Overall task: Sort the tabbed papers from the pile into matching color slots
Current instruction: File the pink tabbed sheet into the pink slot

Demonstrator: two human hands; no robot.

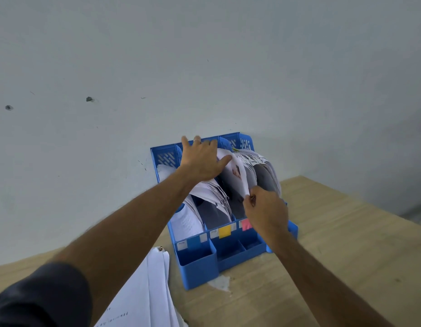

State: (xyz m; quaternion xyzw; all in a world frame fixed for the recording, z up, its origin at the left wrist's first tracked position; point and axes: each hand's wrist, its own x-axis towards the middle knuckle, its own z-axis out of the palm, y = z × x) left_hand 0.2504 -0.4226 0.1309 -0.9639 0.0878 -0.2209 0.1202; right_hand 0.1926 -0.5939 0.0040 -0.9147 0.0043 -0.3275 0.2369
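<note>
I am mid-filing: my right hand [263, 210] pinches the near edge of 1 sheet [240, 175] that curves down into the blue organizer [197, 263], over the slot marked by the pink tab [246, 224]. My left hand [200, 161], fingers spread, presses the neighbouring papers back. Next, I judge, the sheet needs easing down, then a reach to the pile [146, 291] lying at front left.
</note>
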